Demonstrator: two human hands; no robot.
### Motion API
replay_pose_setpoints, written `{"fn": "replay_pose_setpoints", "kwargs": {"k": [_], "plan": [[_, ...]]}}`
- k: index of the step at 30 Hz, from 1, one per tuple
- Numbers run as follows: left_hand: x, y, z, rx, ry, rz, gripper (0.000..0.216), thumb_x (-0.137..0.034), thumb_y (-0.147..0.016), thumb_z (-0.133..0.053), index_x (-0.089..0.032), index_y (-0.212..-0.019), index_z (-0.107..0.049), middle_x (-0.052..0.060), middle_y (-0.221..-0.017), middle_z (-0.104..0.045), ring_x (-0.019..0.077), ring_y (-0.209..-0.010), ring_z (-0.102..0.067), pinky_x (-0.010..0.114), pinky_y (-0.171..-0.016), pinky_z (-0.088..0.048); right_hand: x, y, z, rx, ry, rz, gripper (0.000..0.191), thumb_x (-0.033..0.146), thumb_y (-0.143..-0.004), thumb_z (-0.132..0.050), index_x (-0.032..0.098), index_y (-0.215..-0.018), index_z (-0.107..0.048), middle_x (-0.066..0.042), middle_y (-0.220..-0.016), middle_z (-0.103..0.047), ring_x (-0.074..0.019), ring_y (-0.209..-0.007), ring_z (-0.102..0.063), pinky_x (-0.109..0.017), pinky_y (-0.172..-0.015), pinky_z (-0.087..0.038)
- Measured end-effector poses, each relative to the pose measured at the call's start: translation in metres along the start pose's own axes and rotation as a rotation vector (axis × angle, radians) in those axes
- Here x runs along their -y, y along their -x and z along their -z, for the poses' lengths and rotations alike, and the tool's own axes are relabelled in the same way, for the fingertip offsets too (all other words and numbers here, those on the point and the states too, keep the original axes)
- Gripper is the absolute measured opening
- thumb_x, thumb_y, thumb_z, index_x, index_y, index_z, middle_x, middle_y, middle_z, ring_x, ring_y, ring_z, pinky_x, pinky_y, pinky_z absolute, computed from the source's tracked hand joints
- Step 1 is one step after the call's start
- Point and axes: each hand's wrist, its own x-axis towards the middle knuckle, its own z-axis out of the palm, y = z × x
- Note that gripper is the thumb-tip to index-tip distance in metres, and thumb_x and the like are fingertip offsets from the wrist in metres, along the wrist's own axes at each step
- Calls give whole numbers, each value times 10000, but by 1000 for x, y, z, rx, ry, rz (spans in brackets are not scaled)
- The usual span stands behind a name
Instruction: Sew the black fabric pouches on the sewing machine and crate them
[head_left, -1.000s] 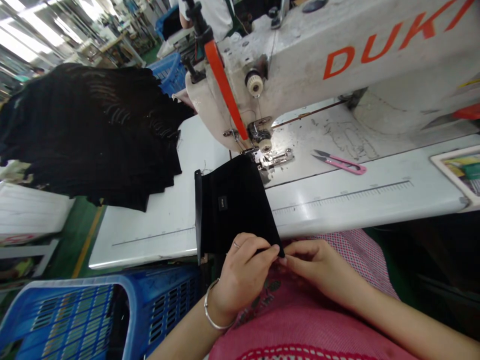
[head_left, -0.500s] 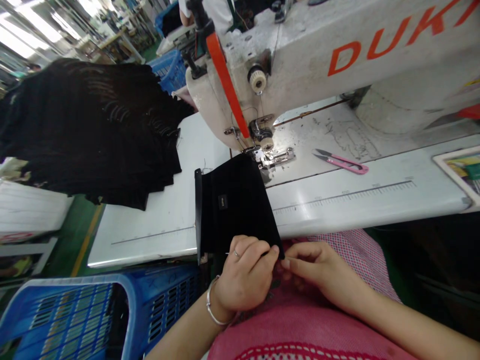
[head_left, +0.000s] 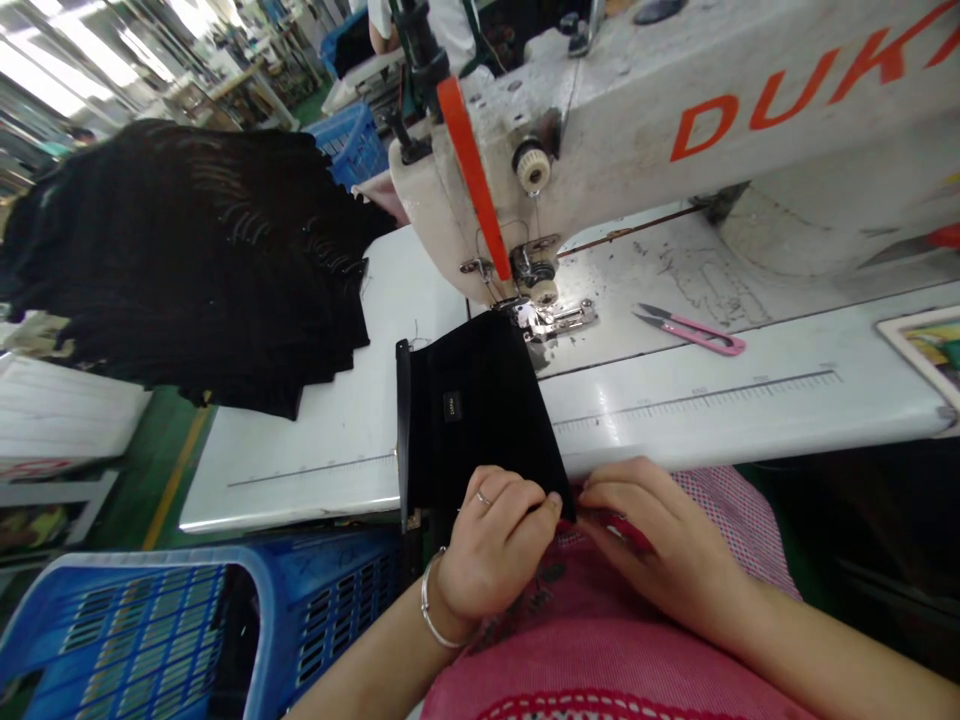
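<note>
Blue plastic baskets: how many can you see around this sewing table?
2 clearly: a near basket at lower left, and a far basket partly hidden behind the stack of black pieces. A blue shape farther back is too blurred to tell; others may be hidden.

Along the front edge of the worktop, we find passage right of the black fabric piece, in front of the pink snips. The sewing machine bars the way rearward. We record a black stack obstructing the rear-left corner, a blue basket below the front-left.
</note>
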Motion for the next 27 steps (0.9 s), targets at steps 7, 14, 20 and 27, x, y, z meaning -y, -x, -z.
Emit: {"fn": "replay_pose_setpoints", "kwargs": {"k": [7,14,20,27], "plan": [[2,-4,8,68,23,-46,173,-46,-832,-592,-151,-958,-648,33,-844,-654,164,-781,-552,328,-737,-502,-7,-7,8,97,173,333,270,81,-893,-536,159,-1144,-600,-91,-1137,-645,-228,-1030,-555,-377,-880,-515],[19,-23,28,272,164,-57,516,-125,-789,-511,-82,-1304,-505,154,-1359,-530,270,-1299,-445,498,-1104,-382,-2,-28,8,123,174,389,117,74,-888,-537,134,-932,-627,-57,-990,-666,-187,-969,-575,-390,-953,-474],[30,-26,21,272,82,-77,386,-255,-879,-592,-112,-1238,-567,123,-1338,-576,248,-1315,-458,462,-1151,-353,-8,-44,8,151,231,393,123,74,-879,-527,141,-915,-624,-55,-936,-659,-192,-937,-579,-393,-918,-487],[43,-23,12,127,154,-122,214,-103,-927,-542,-151,-1118,-628,52,-1177,-688,181,-1195,-574,385,-1086,-456,-21,-60,11,228,291,409,89,116,-903,-535,138,-919,-620,-69,-1010,-647,-213,-999,-560,-408,-934,-476]]}}
